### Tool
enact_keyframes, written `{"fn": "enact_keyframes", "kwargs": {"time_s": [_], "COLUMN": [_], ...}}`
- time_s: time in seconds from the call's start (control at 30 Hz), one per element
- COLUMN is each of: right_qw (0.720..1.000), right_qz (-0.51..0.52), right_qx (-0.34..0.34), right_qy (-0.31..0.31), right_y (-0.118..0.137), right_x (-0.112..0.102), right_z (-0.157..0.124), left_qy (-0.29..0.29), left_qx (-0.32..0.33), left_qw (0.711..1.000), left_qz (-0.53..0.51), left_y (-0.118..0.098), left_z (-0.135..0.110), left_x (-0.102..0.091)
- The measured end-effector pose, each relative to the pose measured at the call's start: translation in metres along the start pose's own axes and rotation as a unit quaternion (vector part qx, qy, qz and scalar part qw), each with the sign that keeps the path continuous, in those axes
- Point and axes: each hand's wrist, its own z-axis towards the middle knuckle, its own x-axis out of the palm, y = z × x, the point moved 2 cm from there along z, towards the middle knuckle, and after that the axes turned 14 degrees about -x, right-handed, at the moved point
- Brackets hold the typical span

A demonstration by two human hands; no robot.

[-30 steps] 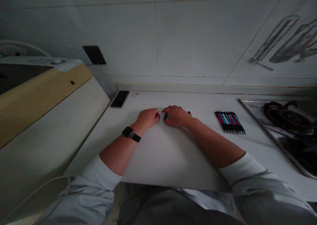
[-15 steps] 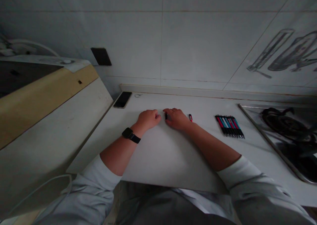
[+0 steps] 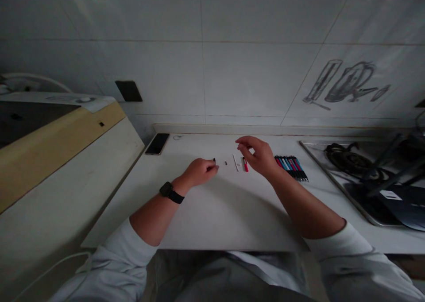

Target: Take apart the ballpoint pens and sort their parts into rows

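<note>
My left hand (image 3: 200, 171), with a black watch on its wrist, is low over the white counter. Its thumb and forefinger are closed on a small black pen part (image 3: 214, 160), most of which the fingers hide. My right hand (image 3: 259, 155) is raised above the counter, its fingers bent and slightly apart, with nothing visible between them. Close by on its left lie a red pen barrel (image 3: 245, 164) and a thin white refill (image 3: 235, 162). A tiny dark piece (image 3: 226, 163) rests between the two hands.
A row of several coloured pens (image 3: 292, 168) lies beyond my right wrist. Farther right is a gas stove (image 3: 348, 164). A phone (image 3: 157, 144) and a small ring-like loop (image 3: 177, 137) are at the back left, beside a white appliance (image 3: 76, 178). Tiled wall closes the back.
My right hand has lifted and moved right, uncovering the refill and the tiny dark piece. The left hand stays near its place, the black part now showing. The view has shifted right.
</note>
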Motion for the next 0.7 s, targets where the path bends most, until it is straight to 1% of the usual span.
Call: {"fn": "enact_keyframes", "kwargs": {"time_s": [0.07,0.13,0.27,0.33,0.4,0.47,0.57,0.7], "right_qw": [0.999,0.992,0.969,0.954,0.943,0.938,0.936,0.935], "right_qz": [0.025,0.07,0.152,0.161,0.154,0.145,0.135,0.127], "right_qx": [-0.006,-0.004,0.009,-0.01,-0.037,-0.056,-0.07,-0.081], "right_qy": [0.043,0.101,0.195,0.251,0.293,0.311,0.317,0.321], "right_y": [0.002,-0.002,-0.017,-0.021,-0.023,-0.022,-0.021,-0.021], "right_x": [-0.004,0.002,0.031,0.047,0.056,0.06,0.057,0.054], "right_z": [-0.013,-0.027,-0.054,-0.063,-0.068,-0.07,-0.07,-0.069], "left_qy": [0.026,0.049,0.105,0.134,0.155,0.175,0.193,0.195], "left_qx": [0.003,0.012,0.035,0.035,0.027,0.024,0.027,0.025], "left_qw": [1.0,0.999,0.994,0.989,0.985,0.981,0.976,0.976], "left_qz": [-0.008,-0.005,0.024,0.044,0.066,0.083,0.093,0.097], "left_y": [-0.004,-0.007,-0.011,-0.012,-0.012,-0.012,-0.01,-0.007], "left_z": [-0.002,-0.003,-0.006,-0.007,-0.007,-0.008,-0.008,-0.007], "left_x": [0.006,0.011,0.02,0.023,0.025,0.026,0.028,0.03]}}
